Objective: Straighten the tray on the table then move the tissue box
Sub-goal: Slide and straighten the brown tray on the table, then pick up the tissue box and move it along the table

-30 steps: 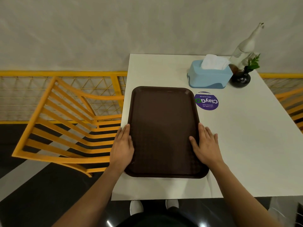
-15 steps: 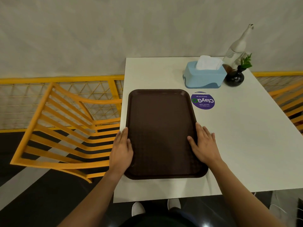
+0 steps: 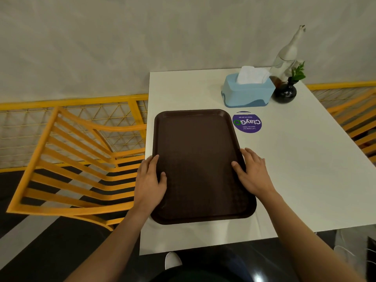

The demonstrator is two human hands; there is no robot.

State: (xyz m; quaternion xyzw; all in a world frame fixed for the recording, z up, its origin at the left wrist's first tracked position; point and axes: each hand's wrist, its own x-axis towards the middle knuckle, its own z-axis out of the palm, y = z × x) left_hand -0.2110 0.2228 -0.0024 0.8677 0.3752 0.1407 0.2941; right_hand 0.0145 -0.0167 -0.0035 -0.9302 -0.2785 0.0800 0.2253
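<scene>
A dark brown tray (image 3: pixel 199 151) lies lengthwise on the white table (image 3: pixel 305 169), near its left edge. My left hand (image 3: pixel 149 180) grips the tray's left rim, thumb on the inner surface. My right hand (image 3: pixel 252 171) holds the right rim the same way, fingers spread on the table beside it. A light blue tissue box (image 3: pixel 247 93) with white tissue sticking out stands beyond the tray's far right corner, untouched.
A purple round sticker (image 3: pixel 247 122) lies between tray and box. A black vase with a green sprig (image 3: pixel 284 93) and a clear bottle (image 3: pixel 286 55) stand right of the box. An orange chair (image 3: pixel 71 159) stands left of the table, another (image 3: pixel 358 123) at right.
The tray has turned slightly and now lies nearly parallel to the table's left edge. Both hands stay on its rims. The view has shifted a little.
</scene>
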